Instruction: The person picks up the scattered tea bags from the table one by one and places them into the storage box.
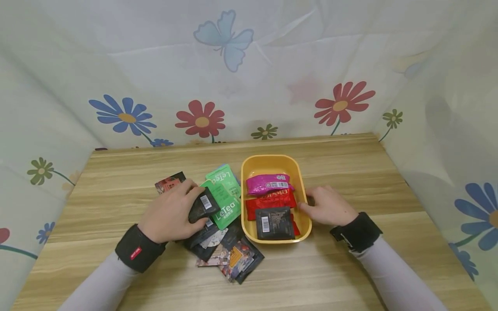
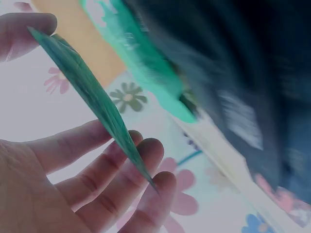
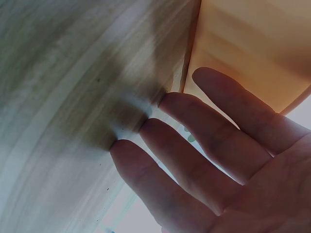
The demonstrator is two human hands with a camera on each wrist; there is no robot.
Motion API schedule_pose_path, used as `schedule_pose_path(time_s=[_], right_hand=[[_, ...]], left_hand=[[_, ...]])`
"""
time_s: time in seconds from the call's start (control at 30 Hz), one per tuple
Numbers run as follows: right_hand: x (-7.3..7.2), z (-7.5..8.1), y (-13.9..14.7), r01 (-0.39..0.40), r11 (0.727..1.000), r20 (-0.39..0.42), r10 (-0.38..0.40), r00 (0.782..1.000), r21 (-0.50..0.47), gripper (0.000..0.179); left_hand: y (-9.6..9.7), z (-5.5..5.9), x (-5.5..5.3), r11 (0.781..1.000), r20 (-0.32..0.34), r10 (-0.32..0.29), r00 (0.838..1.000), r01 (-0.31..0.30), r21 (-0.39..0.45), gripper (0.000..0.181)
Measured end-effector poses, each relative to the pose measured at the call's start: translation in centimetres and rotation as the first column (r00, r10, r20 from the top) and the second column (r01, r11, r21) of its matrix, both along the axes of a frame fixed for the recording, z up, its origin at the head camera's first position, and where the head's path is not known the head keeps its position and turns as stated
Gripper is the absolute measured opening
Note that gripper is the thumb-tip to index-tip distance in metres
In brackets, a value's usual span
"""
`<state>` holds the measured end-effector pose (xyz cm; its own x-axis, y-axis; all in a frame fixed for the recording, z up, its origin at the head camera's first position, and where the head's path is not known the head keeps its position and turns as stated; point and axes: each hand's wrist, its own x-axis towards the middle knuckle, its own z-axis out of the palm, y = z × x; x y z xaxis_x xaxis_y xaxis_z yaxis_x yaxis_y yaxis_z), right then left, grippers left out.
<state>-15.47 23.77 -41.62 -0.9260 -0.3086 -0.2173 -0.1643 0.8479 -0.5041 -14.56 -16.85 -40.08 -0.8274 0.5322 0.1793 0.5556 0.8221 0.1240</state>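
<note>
My left hand (image 1: 169,214) pinches a thin black sachet (image 1: 205,202) with a white barcode label, held between thumb and fingers over a pile of packets. The left wrist view shows this sachet (image 2: 95,99) edge-on. Green LeTea packets (image 1: 221,196) lie just right of the fingers. Below them are several dark and picture-printed sachets (image 1: 235,259). At the right side of a yellow basket (image 1: 271,157), my right hand (image 1: 328,206) rests with fingers extended, some fingertips on the table and one at the basket's wall.
Inside the basket lie a magenta packet (image 1: 268,184), red packets (image 1: 272,200) and a black sachet (image 1: 274,223). Another picture-printed sachet (image 1: 167,183) sits behind the left hand. A flowered curtain (image 1: 268,86) bounds the wooden table (image 1: 342,160) at the back and sides.
</note>
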Motion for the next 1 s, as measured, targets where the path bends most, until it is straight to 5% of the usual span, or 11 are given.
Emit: schedule_pose_path(time_s=[0.47, 1.0], right_hand=[[0.3, 0.0, 0.0, 0.015, 1.000, 0.011, -0.015, 1.000, -0.006, 0.036], [0.2, -0.4, 0.1, -0.023, 1.000, -0.053, 0.023, 0.998, 0.002, 0.030]], left_hand=[[7.2, 2.0, -1.0, 0.975, -0.061, -0.213, 0.975, 0.216, 0.051, 0.074], [14.2, 4.0, -0.5, 0.939, -0.034, -0.342, 0.939, 0.343, 0.014, 0.076]])
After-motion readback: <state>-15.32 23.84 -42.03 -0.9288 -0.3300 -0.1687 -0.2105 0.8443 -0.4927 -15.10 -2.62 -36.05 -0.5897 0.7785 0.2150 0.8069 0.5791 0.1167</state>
